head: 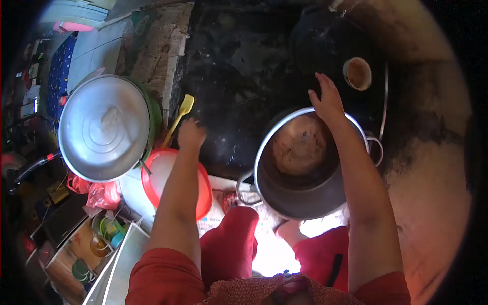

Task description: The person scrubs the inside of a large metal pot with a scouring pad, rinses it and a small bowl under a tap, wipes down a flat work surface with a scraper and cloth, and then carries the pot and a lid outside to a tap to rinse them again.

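Note:
My right hand (327, 100) is open, fingers spread and pointing away from me, over the far rim of a large metal pot (305, 198). No object is in its grasp. The pot has two loop handles, and its bottom shows a brownish, stained patch. My left hand (191, 134), blurred and with curled fingers, is beside a yellow spatula (186, 105); whether it touches the handle or holds anything is unclear. Below that wrist is a red-rimmed plastic basin (206, 190), partly hidden by my forearm. Beyond my right hand stands a small bowl (357, 74) with a brown inside.
A blackened cooking surface (236, 76) spreads ahead. At left, a wide metal lid (105, 127) covers a green basin (155, 114). Red plastic bags (103, 195) and an open drawer (78, 244) with dishes are lower left. A stained wall (427, 190) bounds the right.

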Motion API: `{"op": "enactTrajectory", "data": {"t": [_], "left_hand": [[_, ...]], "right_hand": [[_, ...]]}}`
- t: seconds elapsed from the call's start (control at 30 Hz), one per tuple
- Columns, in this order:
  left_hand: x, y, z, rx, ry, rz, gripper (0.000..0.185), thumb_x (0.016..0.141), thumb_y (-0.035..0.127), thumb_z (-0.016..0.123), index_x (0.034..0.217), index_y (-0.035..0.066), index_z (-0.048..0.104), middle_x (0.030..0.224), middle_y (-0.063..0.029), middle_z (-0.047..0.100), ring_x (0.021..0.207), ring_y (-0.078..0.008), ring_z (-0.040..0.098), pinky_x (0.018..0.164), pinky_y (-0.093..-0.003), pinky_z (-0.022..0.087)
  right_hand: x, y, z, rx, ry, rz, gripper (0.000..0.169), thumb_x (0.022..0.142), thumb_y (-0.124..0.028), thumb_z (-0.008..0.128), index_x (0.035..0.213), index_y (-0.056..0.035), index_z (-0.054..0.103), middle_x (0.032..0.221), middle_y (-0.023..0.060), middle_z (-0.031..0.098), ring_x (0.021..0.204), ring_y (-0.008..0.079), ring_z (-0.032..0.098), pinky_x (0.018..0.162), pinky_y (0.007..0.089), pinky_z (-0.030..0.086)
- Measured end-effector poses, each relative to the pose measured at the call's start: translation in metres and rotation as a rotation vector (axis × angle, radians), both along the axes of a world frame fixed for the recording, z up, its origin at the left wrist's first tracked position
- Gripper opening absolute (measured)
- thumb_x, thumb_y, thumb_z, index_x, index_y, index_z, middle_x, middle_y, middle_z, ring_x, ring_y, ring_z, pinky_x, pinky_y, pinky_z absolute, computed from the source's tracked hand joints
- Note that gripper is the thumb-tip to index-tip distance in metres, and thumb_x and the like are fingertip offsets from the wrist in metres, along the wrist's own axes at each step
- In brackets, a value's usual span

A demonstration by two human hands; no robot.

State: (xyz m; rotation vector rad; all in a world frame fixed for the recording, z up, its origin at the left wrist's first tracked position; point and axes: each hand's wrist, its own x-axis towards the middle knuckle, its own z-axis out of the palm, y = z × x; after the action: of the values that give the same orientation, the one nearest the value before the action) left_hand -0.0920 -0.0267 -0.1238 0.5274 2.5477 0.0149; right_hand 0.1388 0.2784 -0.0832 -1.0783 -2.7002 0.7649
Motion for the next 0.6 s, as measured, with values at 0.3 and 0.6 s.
{"op": "enactTrajectory", "data": {"t": [0.3,0.6], "left_hand": [[-0.096,-0.086,-0.118,-0.461,0.145,-0.019,0.023,0.084,0.014,0.046,0.099,0.002,0.059,0.103,-0.0141,0.058,0.092,-0.0291,0.059,0.074,-0.0355,0.050],[-0.124,-0.067,-0.142,-0.511,0.212,-0.257,0.018,0.081,0.013,0.050,0.084,0.008,0.066,0.084,-0.0088,0.065,0.080,-0.0219,0.064,0.066,-0.0329,0.051]], "right_hand": [[-0.064,0.021,-0.056,-0.327,-0.859,0.032,0.067,0.082,-0.031,0.051,0.132,0.0033,0.021,0.125,0.0255,0.040,0.116,0.0348,0.041,0.098,0.0367,0.033],[-0.066,0.028,-0.059,-0.348,-1.058,0.110,0.058,0.086,-0.029,0.046,0.129,0.0037,0.024,0.123,0.0248,0.043,0.115,0.0335,0.043,0.097,0.0380,0.034]]}}
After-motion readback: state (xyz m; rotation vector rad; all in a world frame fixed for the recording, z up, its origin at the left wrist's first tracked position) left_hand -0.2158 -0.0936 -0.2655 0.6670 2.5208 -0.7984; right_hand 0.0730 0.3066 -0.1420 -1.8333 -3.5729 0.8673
